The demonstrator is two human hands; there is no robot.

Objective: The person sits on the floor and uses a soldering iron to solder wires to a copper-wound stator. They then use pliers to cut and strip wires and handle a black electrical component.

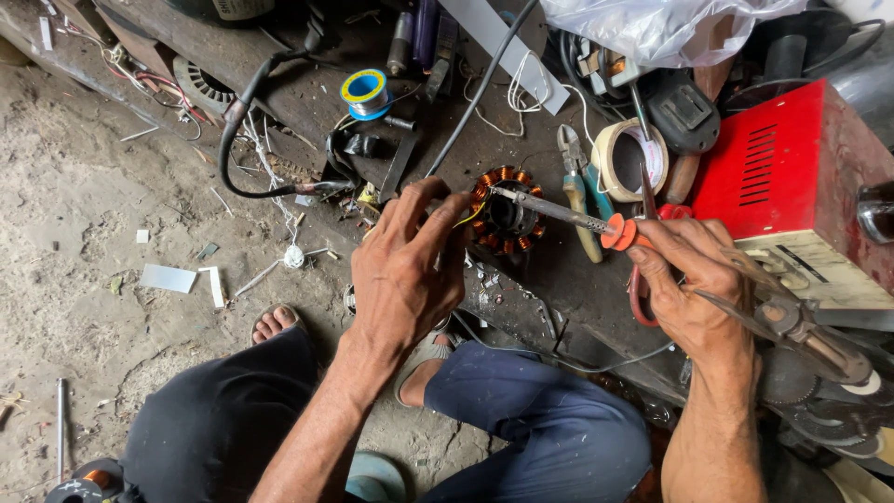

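Your left hand point(402, 270) pinches a thin yellow wire point(472, 214) at the stator point(505, 210) on the desk point(549, 298), right hand point(694, 275) clamped round the iron point(559, 211)—stator looks heavy and stiff, windings fragile—hold the core, iron by its handle.

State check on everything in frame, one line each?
Left hand: fingertips on stator, pinching a yellow wire.
Right hand: closed on soldering iron.
Soldering iron: tip touching the stator's top.
Stator: lying flat on bench, copper coils exposed.
Solder spool: lying on bench, untouched.
Pliers: closed, lying idle.
Tape roll: lying flat.
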